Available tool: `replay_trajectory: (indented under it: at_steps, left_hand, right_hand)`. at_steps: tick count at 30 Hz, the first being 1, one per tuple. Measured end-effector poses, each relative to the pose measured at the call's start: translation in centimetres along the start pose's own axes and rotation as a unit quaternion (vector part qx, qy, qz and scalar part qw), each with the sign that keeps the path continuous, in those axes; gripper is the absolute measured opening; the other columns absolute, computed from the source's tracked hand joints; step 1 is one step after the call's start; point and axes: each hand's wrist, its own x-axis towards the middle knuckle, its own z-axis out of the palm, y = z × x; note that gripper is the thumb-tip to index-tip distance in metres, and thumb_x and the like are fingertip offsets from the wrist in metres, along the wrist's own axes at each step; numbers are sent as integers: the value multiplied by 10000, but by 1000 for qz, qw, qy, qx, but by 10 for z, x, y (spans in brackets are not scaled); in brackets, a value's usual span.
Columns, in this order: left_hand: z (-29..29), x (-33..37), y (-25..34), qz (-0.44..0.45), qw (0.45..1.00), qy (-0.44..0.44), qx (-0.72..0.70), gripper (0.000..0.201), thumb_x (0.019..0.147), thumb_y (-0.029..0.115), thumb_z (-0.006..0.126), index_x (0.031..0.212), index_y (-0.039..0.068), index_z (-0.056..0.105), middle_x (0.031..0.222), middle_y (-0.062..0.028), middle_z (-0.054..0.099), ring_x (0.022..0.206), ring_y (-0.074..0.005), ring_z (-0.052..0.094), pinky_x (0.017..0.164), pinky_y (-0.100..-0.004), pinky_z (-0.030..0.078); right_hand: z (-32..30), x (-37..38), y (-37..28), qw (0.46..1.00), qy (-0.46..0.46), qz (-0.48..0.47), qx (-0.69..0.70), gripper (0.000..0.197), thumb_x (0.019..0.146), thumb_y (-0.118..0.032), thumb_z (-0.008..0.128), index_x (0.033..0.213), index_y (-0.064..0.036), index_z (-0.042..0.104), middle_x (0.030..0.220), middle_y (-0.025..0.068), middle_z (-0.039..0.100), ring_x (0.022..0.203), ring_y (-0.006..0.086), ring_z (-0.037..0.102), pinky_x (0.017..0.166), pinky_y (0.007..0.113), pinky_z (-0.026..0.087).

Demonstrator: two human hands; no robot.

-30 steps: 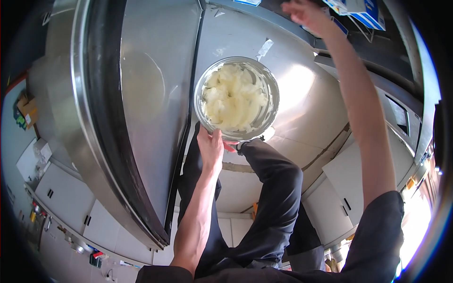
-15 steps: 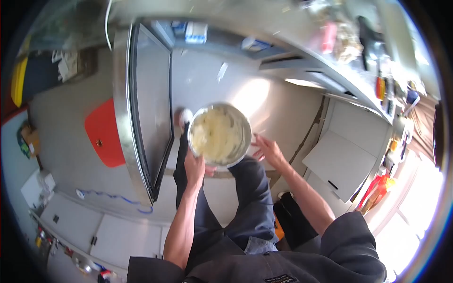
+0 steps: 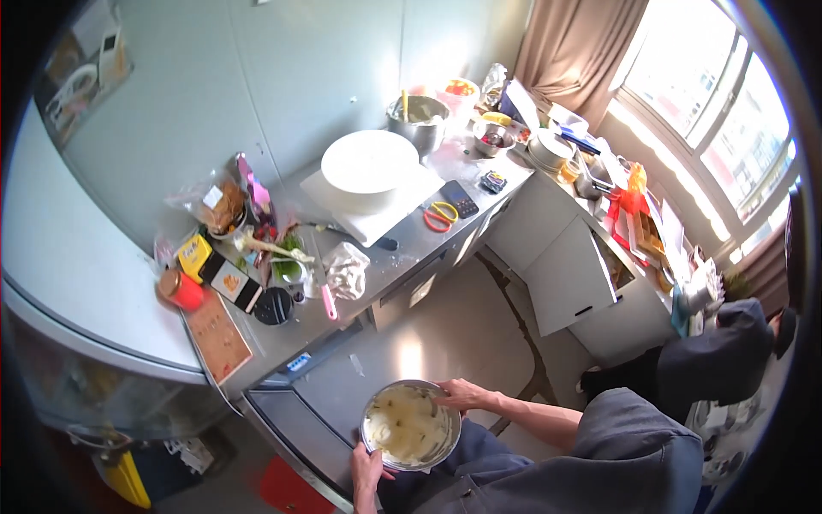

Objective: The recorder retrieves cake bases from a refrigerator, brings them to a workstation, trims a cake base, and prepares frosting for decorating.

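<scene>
A round metal bowl (image 3: 366,414) of pale, creamy mixture (image 3: 409,428) is held in front of my body, over the floor beside an open under-counter fridge door (image 3: 301,420). My left hand (image 3: 369,469) grips its near left side. On the opposite side, my right hand (image 3: 465,395) holds the rim, with its fingers over the edge. Some of the mixture is smeared up the inner wall of the bowl.
Ahead runs a metal counter (image 3: 295,330) with a round white drum-shaped thing (image 3: 370,163), yellow-and-red scissors (image 3: 440,217), a pink-handled knife (image 3: 329,301) and a metal pot (image 3: 418,124). A cabinet door (image 3: 569,287) hangs open at right. Another person (image 3: 715,360) stands far right.
My view has swung up and right to the counter. My right hand, earlier beside the bowl with fingers spread, now grips its rim. The left hand has kept its hold.
</scene>
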Motion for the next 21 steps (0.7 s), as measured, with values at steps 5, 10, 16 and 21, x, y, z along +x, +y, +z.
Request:
replay_trajectory:
  at_steps: [5, 10, 16, 21]
  left_hand:
    - [-14, 7, 29, -1, 997, -49, 51, 345, 914, 14, 550, 1236, -110, 542, 869, -208, 705, 539, -333, 711, 381, -377, 570]
    - [-44, -7, 16, -17, 998, 16, -55, 593, 977, 192, 674, 1490, 8, 441, 1114, -199, 708, 889, -293, 740, 684, -402, 620]
    - [-111, -17, -141, -114, 894, 343, 266, 680, 835, 111, 647, 1470, -35, 450, 1301, -242, 649, 1192, -383, 641, 1012, -447, 519]
    - [-123, -17, -319, -183, 884, 392, 176, 441, 843, 258, 631, 1078, -115, 632, 1120, -273, 689, 1080, -458, 638, 952, -514, 499]
  right_hand:
    - [-12, -35, -8, 994, 19, 23, 101, 518, 941, -187, 522, 1456, -134, 546, 863, 211, 748, 589, 252, 735, 501, 330, 621]
    - [-9, -52, -7, 978, 136, 86, 132, 587, 851, -63, 468, 1416, -162, 592, 832, 248, 731, 583, 293, 733, 565, 383, 648]
    - [-10, -87, 44, 888, 321, 128, 304, 388, 853, 24, 469, 1190, 42, 661, 779, 192, 724, 565, 286, 729, 424, 360, 592]
    - [-21, -127, 82, 796, 446, 202, 356, 320, 859, -1, 508, 1115, 39, 696, 769, 174, 713, 547, 306, 717, 404, 367, 571]
